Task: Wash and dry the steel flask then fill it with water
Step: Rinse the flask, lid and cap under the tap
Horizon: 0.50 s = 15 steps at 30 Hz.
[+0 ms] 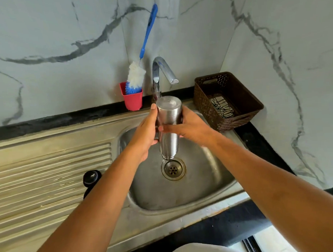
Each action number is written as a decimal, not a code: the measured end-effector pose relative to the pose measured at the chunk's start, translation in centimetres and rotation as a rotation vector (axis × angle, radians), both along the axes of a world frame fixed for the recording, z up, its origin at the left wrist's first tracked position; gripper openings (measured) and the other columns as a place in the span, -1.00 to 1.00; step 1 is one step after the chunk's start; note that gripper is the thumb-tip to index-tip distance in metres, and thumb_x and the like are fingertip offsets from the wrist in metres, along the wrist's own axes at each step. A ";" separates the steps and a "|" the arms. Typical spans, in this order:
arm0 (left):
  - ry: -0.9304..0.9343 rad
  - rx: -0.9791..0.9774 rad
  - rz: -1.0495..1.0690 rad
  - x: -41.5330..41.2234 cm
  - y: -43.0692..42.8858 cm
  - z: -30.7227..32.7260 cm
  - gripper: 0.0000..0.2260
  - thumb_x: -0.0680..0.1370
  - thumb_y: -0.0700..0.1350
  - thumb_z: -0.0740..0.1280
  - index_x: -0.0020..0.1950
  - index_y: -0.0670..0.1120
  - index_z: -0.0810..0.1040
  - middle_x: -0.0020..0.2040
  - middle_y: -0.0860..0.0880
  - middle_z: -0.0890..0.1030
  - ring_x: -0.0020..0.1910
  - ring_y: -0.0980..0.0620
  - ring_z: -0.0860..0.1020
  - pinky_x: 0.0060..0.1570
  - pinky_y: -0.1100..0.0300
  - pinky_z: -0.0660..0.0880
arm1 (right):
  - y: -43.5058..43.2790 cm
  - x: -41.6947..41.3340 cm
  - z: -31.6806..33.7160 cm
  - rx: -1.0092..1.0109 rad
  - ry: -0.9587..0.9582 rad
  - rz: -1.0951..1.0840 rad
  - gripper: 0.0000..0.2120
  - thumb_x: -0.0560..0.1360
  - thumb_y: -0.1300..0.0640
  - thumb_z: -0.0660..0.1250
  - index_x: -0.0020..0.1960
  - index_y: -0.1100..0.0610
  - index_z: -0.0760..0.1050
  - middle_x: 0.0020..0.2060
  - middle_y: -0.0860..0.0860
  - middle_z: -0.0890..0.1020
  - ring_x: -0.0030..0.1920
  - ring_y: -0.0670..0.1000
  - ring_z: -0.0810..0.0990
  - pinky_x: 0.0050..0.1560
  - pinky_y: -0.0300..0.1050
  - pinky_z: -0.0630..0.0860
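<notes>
The steel flask (169,123) is upside down over the sink basin (204,182), base up and mouth down just above the drain (173,168). A thin trickle of water falls from its mouth. My left hand (145,133) grips its left side and my right hand (191,125) wraps its right side, fingers across the front. The chrome tap (161,73) stands right behind the flask; no stream shows from its spout. A black flask cap (91,177) lies on the ribbed drainboard (47,172), partly hidden by my left forearm.
A blue-handled bottle brush (139,73) stands in a red cup (132,98) left of the tap. A brown woven basket (228,100) with a folded cloth sits on the black counter at the right. Marble walls close off the back and right.
</notes>
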State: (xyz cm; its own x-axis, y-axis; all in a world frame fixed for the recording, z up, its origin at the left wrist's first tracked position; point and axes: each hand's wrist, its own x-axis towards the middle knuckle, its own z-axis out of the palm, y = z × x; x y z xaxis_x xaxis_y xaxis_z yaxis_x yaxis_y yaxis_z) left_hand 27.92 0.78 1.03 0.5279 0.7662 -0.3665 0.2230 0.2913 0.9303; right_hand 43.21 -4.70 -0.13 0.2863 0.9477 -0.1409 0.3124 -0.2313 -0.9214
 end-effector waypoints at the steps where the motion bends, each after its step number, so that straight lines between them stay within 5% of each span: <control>1: -0.016 0.019 0.001 -0.3 -0.3 0.6 -0.46 0.68 0.35 0.01 0.50 0.12 0.46 0.24 0.10 0.62 0.13 0.17 0.58 0.24 -0.01 0.47 | -0.4 -0.4 0.8 0.017 -0.002 -0.010 -0.18 0.21 -0.12 0.70 0.38 -0.03 0.44 0.17 -0.08 0.70 0.21 -0.06 0.67 0.33 0.11 0.57; 3: -0.034 0.049 -0.011 -0.9 -0.8 1.8 -0.48 0.68 0.35 0.00 0.47 0.14 0.48 0.19 0.15 0.63 0.10 0.22 0.58 0.14 0.04 0.45 | -1.2 -1.1 2.0 0.055 -0.003 -0.018 -0.17 0.20 -0.10 0.70 0.38 0.01 0.45 0.17 -0.06 0.71 0.20 -0.05 0.68 0.32 0.12 0.58; 6: -0.048 0.081 -0.029 -1.7 -1.6 3.5 -0.48 0.67 0.38 0.00 0.47 0.19 0.48 0.36 0.11 0.61 0.30 0.08 0.56 0.25 -0.05 0.45 | -2.2 -2.1 3.9 0.085 -0.014 -0.021 -0.25 0.27 0.01 0.69 0.37 0.05 0.45 0.14 -0.04 0.72 0.16 -0.05 0.70 0.29 0.14 0.60; 11: -0.084 0.132 -0.029 -3.0 -2.3 6.0 -0.66 0.70 0.31 0.01 0.21 0.24 0.51 0.07 0.23 0.64 0.08 0.22 0.58 0.18 -0.02 0.46 | -3.6 -3.9 6.9 0.142 -0.021 -0.005 -0.52 0.40 0.26 0.62 0.25 0.08 0.53 0.02 -0.03 0.75 0.05 -0.05 0.74 0.08 -0.09 0.63; 15: -0.087 0.159 -0.033 -3.9 -2.7 9.1 -0.61 0.71 0.31 0.00 0.23 0.18 0.53 0.01 0.21 0.63 0.03 0.20 0.60 -0.07 0.15 0.49 | -4.0 -5.1 10.4 0.159 -0.102 -0.026 -0.41 0.36 0.13 0.66 0.31 0.05 0.50 0.05 -0.07 0.74 0.06 -0.09 0.73 0.10 -0.01 0.64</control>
